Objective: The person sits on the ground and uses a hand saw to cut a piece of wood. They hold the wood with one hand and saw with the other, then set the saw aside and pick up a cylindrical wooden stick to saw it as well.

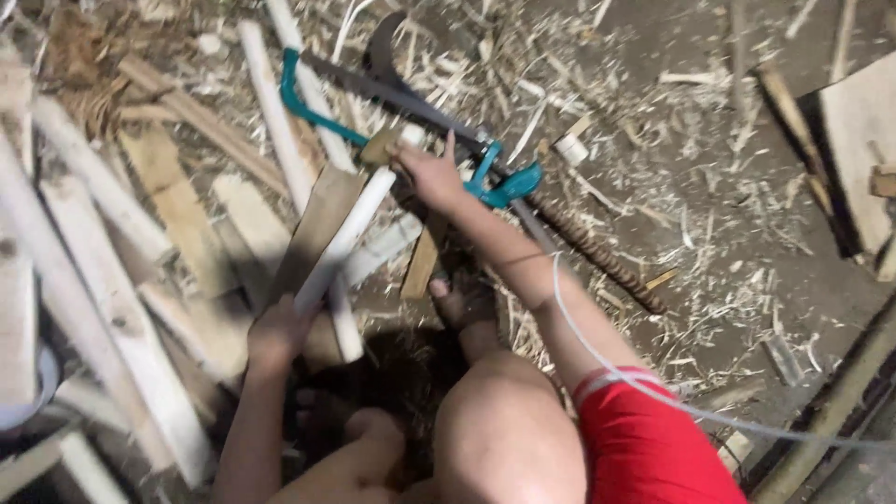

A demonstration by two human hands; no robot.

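My left hand [275, 331] grips the lower end of a long white round stick [345, 233] that slants up to the right over a brown plank [317, 219]. My right hand [429, 173] closes on the stick's upper end, beside a small tan wooden block [378, 147]. One of its fingers sticks up. Just behind that hand, a bow saw with a teal frame [313, 110] and teal handle [509, 187] lies on the ground. My bare foot [462, 303] rests on the ground between both arms, below the stick.
Pale planks and round sticks [112, 280] are piled at the left. Wood shavings cover the dirt floor. A rusty threaded rod [597, 252], a curved dark blade [383, 47], a small white roll [571, 147], a board [859, 140] and a white cord [653, 392] lie nearby.
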